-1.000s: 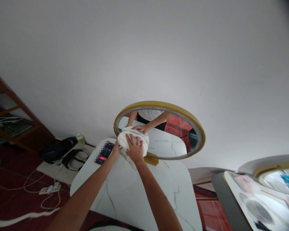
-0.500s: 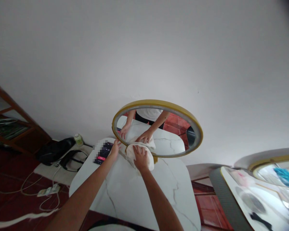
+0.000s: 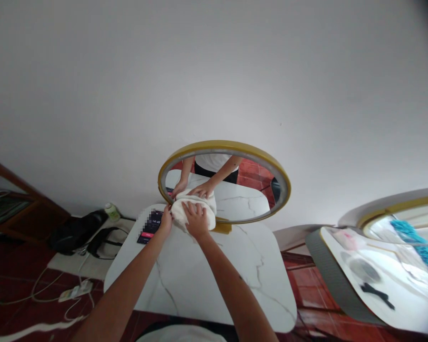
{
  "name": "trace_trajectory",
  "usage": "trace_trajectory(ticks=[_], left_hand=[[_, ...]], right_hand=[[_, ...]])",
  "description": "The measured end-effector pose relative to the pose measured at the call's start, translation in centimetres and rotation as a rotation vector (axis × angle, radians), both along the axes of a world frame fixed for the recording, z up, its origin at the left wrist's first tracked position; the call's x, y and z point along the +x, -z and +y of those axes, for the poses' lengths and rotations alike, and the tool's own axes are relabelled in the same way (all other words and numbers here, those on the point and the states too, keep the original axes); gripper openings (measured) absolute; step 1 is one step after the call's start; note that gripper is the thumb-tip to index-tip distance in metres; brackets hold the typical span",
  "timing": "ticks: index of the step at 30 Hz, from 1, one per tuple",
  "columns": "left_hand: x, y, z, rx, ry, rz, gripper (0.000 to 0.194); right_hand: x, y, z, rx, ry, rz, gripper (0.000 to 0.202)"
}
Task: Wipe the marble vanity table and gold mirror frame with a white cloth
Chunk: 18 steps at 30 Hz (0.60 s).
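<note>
A round mirror (image 3: 242,199) with a gold frame stands on a white marble-patterned table (image 3: 196,280). My left hand (image 3: 167,221) is at the lower left of the frame, its fingers closed around the edge. With my right hand (image 3: 197,219) I press a folded white cloth (image 3: 211,221) against the mirror's lower left part, fingers spread over the cloth. Both hands and the cloth are reflected in the glass. Just left of my left hand lies a phone (image 3: 148,235) with a lit screen, partly blurred out.
A second table (image 3: 374,251) stands at the right with another gold-framed mirror (image 3: 388,213) and a black strip (image 3: 378,294) on it. On the floor at left are a black bag (image 3: 78,232), a bottle (image 3: 112,211), a power strip (image 3: 76,289) and cables. Behind is a wall (image 3: 214,71).
My right hand and the cloth have slid left along the mirror's lower edge. My left hand, open beside the frame before, has closed on it. The view has shifted slightly.
</note>
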State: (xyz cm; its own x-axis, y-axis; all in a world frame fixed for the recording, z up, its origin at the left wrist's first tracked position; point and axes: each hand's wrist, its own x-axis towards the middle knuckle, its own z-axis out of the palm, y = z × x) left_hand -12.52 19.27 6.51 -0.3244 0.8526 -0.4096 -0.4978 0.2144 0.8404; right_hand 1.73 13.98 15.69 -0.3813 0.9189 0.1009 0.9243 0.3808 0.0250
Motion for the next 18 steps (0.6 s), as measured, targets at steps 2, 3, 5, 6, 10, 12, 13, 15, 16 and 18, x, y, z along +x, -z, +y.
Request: trace_trajectory(ticks=[2,3,5,6,10,12,13,15,16,18], left_hand=[[-0.1,0.1,0.0,-0.006,-0.004,0.005,0.031],[-0.2,0.1,0.0,-0.006,-0.008,0.010,0.031],[-0.2,0.3,0.0,-0.006,-0.015,0.021,0.029],[-0.2,0.4,0.0,-0.008,-0.018,0.026,0.029],[0.2,0.7,0.1,-0.012,-0.047,0.045,0.029],[0.6,0.7,0.2,-0.009,-0.068,0.053,0.029],[0.7,0.7,0.3,-0.005,-0.076,0.055,0.030],[1.0,0.5,0.4,0.005,-0.083,0.057,0.030],[1.1,0.4,0.4,0.013,-0.083,0.056,0.030],[1.1,0.2,0.4,0.029,-0.075,0.054,0.028]], right_hand=[[0.9,1.4,-0.5,-0.062,0.037,-0.023,0.082],[1.4,2.1,-0.8,-0.083,0.055,-0.029,0.081],[2.4,3.2,-1.2,-0.104,0.084,-0.035,0.081],[2.8,3.5,-1.4,-0.111,0.095,-0.036,0.080],[3.2,3.8,-1.4,-0.107,0.102,-0.028,0.082],[2.7,3.3,-1.1,-0.093,0.088,-0.019,0.083],[2.3,2.8,-0.9,-0.077,0.076,-0.011,0.083],[1.5,1.8,-0.6,-0.023,0.045,0.015,0.084],[1.1,1.2,-0.4,0.013,0.028,0.030,0.084],[0.3,0.0,0.0,0.086,-0.005,0.057,0.083]])
